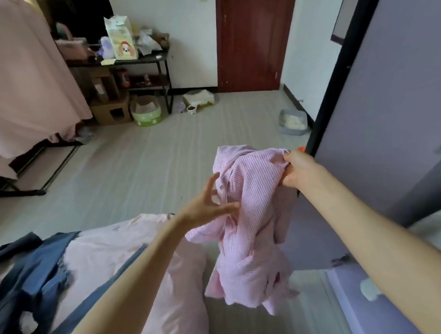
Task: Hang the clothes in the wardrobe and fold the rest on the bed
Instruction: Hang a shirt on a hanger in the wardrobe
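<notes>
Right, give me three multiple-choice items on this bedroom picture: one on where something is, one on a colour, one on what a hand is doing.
1. Where do the dark blue clothes lie?
A. on the bed
B. on the floor by the door
C. on the shelf

2. What colour is the closed door at the back?
A. white
B. reddish brown
C. green

3. What is the right hand doing?
A. hanging idle
B. pressing on the bed
C. gripping the pink striped shirt

Answers:
1 A: the dark blue clothes lie spread on the pink bed cover.
2 B: the door is reddish-brown wood.
3 C: the right hand bunches the pink striped shirt, held up in the air, while the left hand reaches in with spread fingers.
</notes>
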Motion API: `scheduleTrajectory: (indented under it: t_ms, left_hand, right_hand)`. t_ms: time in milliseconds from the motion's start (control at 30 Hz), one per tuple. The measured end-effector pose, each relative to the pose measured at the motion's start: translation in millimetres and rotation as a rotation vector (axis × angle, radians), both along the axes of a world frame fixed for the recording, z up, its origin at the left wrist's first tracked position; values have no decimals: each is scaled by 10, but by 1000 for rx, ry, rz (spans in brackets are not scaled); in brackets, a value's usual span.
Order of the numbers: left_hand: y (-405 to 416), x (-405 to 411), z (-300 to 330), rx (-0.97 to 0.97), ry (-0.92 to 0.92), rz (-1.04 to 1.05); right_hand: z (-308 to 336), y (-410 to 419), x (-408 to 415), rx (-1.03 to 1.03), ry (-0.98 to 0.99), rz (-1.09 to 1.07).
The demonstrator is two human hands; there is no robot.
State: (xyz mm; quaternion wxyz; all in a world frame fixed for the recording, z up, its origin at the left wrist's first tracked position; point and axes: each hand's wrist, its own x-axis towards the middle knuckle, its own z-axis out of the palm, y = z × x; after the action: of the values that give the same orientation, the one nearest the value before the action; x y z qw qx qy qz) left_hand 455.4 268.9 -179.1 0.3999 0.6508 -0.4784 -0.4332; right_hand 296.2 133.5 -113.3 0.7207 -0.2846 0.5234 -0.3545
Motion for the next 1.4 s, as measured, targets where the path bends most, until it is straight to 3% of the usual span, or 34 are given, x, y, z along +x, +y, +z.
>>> scheduleTrajectory:
  t_ms: [100,167,267,367,533,700,833,1033,1233,1400]
  left_hand:
    - [-227,-80,-94,0,-133,32]
    - [-359,-108,-43,-4,-118,59]
    - [-534,-128,179,-16,203,171]
    - [-758,-97,602,-83,553,234]
    - [-1095,-183,1114,-149,748,251]
    - [-1197,-269,1125,-95,697,224]
    - [-1234,-188,1104,-82,764,226]
    - [-1210,73,1088,-68,717,206]
    - [-1082,476,767,-85,461,294]
    - [-808,477,325,-57,372,68]
  right_hand:
    - [34,-9,-55,11,-122,-58]
    - [70,-28,-84,9,-203,-89]
    - [63,-84,-176,-70,-263,-117]
    - [-63,-30,-297,-131,-234,65]
    - [-467,164,-350,-213,-132,425]
    - [-631,226,-230,-410,5,658]
    - [-615,112,-68,-563,287,586]
    - [-444,-92,66,-632,377,408]
    - [-17,-371,191,-622,251,219]
    - [380,-475,245,-500,-23,166]
